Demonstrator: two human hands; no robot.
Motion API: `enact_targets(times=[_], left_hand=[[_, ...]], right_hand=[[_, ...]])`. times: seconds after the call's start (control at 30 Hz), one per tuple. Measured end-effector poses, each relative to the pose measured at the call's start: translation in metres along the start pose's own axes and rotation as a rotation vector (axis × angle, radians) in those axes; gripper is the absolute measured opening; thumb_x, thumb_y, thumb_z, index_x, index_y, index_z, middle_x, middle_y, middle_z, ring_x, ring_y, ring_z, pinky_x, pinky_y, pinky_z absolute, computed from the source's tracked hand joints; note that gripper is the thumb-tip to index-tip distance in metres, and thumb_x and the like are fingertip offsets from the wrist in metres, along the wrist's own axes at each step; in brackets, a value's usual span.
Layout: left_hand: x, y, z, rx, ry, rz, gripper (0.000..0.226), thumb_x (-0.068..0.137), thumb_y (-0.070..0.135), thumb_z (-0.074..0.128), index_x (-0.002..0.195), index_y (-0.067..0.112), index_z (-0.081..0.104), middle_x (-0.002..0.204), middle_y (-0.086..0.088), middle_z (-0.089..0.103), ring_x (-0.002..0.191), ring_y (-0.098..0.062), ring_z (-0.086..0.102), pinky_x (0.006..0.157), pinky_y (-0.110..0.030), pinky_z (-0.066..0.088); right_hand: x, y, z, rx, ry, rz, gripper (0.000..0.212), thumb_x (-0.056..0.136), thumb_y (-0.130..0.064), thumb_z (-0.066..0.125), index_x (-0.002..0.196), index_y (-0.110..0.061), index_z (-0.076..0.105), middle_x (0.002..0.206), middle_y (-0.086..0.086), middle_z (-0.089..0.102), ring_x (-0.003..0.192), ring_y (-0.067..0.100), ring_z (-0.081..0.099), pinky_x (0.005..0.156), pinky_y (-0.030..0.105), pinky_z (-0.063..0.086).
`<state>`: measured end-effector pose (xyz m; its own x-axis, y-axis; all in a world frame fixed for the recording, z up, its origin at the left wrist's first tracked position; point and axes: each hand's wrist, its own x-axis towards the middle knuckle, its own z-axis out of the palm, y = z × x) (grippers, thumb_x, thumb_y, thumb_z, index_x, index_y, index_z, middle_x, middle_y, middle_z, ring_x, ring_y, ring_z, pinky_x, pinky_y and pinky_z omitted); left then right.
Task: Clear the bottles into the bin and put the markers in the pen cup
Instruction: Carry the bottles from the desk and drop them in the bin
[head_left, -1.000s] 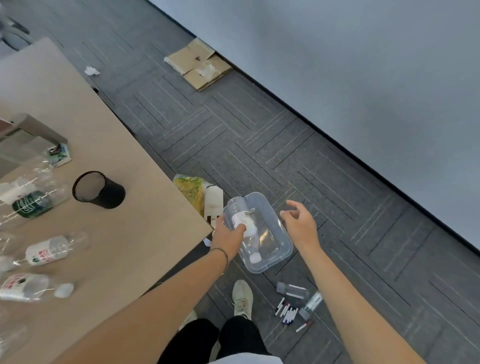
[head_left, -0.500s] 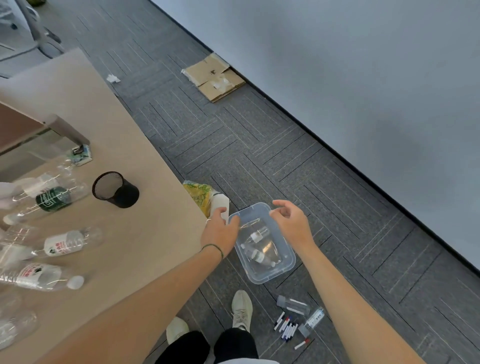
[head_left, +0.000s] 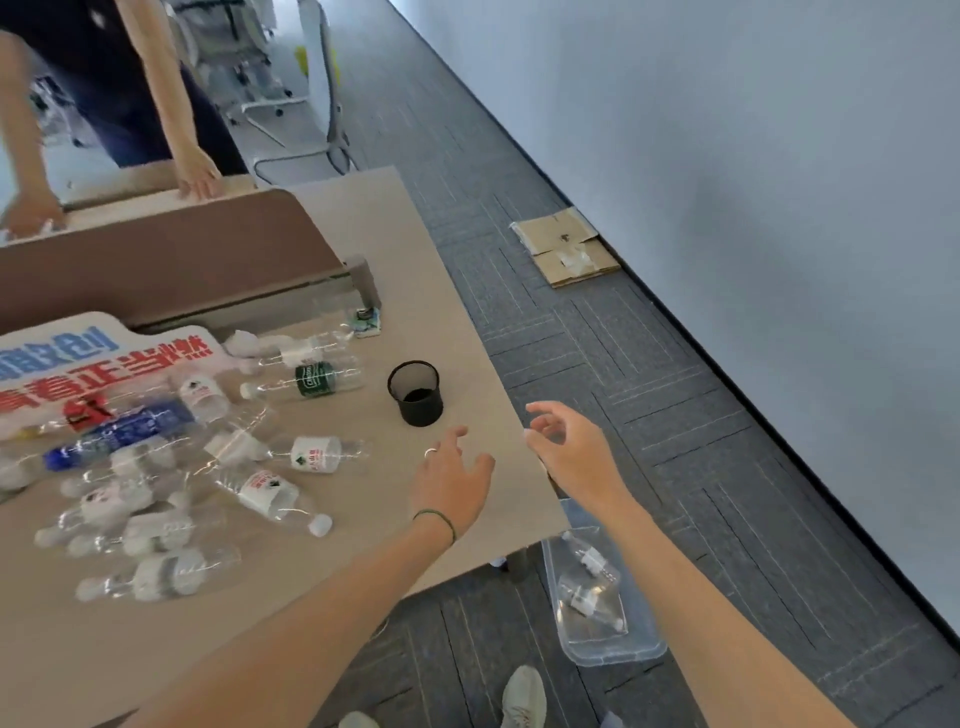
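now both hands are hanging empty over the desk's right edge. left hand is hovering above the desktop, fingers spread and loosely curled, holding nothing. right hand is floating just past the right edge, open, fingers half bent, gripping nothing either.

bottles are lying on their sides in a loose heap toward the desk's left edge. green bottle is lying with its long axis roughly across the desk, cap pointing left. nearest bottle is lying slantwise, its white cap pointing toward the near right. another one is lying just beyond it, axis running left to right; which end carries its cap i cannot tell. blue bottle is lying further left, tilted slightly.

cup is standing upright near the right edge, mouth facing up, just beyond the left hand, apart from the bottles.

bin is sitting on the floor below the near right corner, partly under the desk, with clear bottles lying inside, long axes running away from the camera.

sign is lying flat by the far left.
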<state>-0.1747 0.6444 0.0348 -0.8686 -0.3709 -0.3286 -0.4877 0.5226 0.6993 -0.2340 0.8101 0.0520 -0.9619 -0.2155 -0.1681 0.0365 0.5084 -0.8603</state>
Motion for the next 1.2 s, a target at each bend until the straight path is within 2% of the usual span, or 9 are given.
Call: enact_targets(times=[0.13, 0.27, 0.57, 0.7, 0.8, 0.87, 1.0, 1.13, 1.2], left_hand=[[0.001, -0.043, -0.069, -0.007, 0.067, -0.012, 0.056, 0.096, 0.038, 0.052, 0.149, 0.027, 0.040, 0.136, -0.005, 0.054, 0.124, -0.027, 0.053, 0.105, -0.045, 0.045], [0.004, -0.093, -0.135, -0.005, 0.155, -0.033, 0.050, 0.095, 0.039, 0.051, 0.144, 0.031, 0.044, 0.133, -0.001, 0.056, 0.121, -0.024, 0.054, 0.086, -0.035, 0.041], [0.001, -0.213, -0.246, -0.003, 0.211, -0.108, 0.046, 0.096, 0.043, 0.051, 0.141, 0.034, 0.044, 0.131, -0.003, 0.061, 0.120, -0.027, 0.057, 0.095, -0.044, 0.050], [-0.002, -0.260, -0.265, -0.071, 0.214, -0.194, 0.050, 0.092, 0.034, 0.052, 0.141, 0.033, 0.045, 0.129, -0.001, 0.057, 0.118, -0.028, 0.057, 0.099, -0.048, 0.049], [-0.006, -0.286, -0.271, -0.129, 0.237, -0.254, 0.049, 0.089, 0.032, 0.052, 0.138, 0.035, 0.046, 0.119, 0.007, 0.050, 0.107, -0.025, 0.059, 0.090, -0.043, 0.053], [-0.006, -0.302, -0.271, -0.164, 0.249, -0.296, 0.048, 0.085, 0.032, 0.052, 0.133, 0.034, 0.049, 0.118, 0.004, 0.054, 0.101, -0.025, 0.061, 0.085, -0.045, 0.057], [-0.016, -0.327, -0.267, -0.200, 0.280, -0.376, 0.043, 0.087, 0.028, 0.056, 0.130, 0.034, 0.051, 0.114, 0.005, 0.052, 0.092, -0.020, 0.062, 0.078, -0.043, 0.060], [-0.017, -0.342, -0.264, -0.242, 0.316, -0.443, 0.049, 0.088, 0.022, 0.058, 0.135, 0.030, 0.050, 0.127, -0.002, 0.050, 0.107, -0.017, 0.051, 0.086, -0.032, 0.046], [-0.018, -0.347, -0.263, -0.206, 0.300, -0.453, 0.053, 0.084, 0.023, 0.056, 0.136, 0.032, 0.050, 0.123, 0.001, 0.050, 0.112, -0.020, 0.049, 0.090, -0.038, 0.049]], right_hand=[[0.005, -0.059, 0.068, -0.021, -0.081, -0.091, 0.035, 0.092, -0.028, 0.067, 0.127, -0.027, 0.067, 0.105, -0.009, 0.069, 0.104, 0.010, 0.062, 0.093, 0.032, 0.050], [0.001, -0.111, 0.142, -0.068, -0.166, -0.133, 0.036, 0.090, -0.029, 0.070, 0.126, -0.030, 0.068, 0.106, -0.010, 0.069, 0.103, 0.005, 0.062, 0.092, 0.028, 0.048], [-0.007, -0.179, 0.275, -0.223, -0.294, -0.189, 0.035, 0.091, -0.023, 0.070, 0.126, -0.024, 0.068, 0.105, -0.008, 0.069, 0.103, 0.011, 0.063, 0.090, 0.029, 0.049], [-0.002, -0.185, 0.320, -0.349, -0.353, -0.150, 0.036, 0.091, -0.034, 0.069, 0.126, -0.028, 0.067, 0.103, -0.013, 0.067, 0.102, 0.013, 0.064, 0.090, 0.034, 0.051], [0.007, -0.181, 0.347, -0.525, -0.406, -0.098, 0.039, 0.088, -0.032, 0.064, 0.127, -0.035, 0.064, 0.117, -0.009, 0.071, 0.107, 0.016, 0.065, 0.084, 0.031, 0.049], [0.015, -0.172, 0.366, -0.630, -0.468, -0.100, 0.048, 0.083, -0.025, 0.061, 0.131, -0.033, 0.061, 0.120, -0.005, 0.070, 0.110, 0.022, 0.065, 0.086, 0.034, 0.052], [0.030, -0.149, 0.401, -0.828, -0.498, -0.133, 0.054, 0.083, -0.030, 0.066, 0.135, -0.023, 0.052, 0.123, 0.003, 0.067, 0.113, 0.029, 0.063, 0.083, 0.034, 0.050], [0.040, -0.129, 0.429, -0.959, -0.473, -0.178, 0.067, 0.088, -0.033, 0.071, 0.143, -0.016, 0.037, 0.131, 0.009, 0.058, 0.116, 0.030, 0.062, 0.079, 0.036, 0.049], [0.043, -0.118, 0.437, -0.940, -0.473, -0.173, 0.074, 0.088, -0.035, 0.072, 0.146, -0.014, 0.031, 0.135, 0.013, 0.055, 0.118, 0.034, 0.061, 0.085, 0.040, 0.054]])
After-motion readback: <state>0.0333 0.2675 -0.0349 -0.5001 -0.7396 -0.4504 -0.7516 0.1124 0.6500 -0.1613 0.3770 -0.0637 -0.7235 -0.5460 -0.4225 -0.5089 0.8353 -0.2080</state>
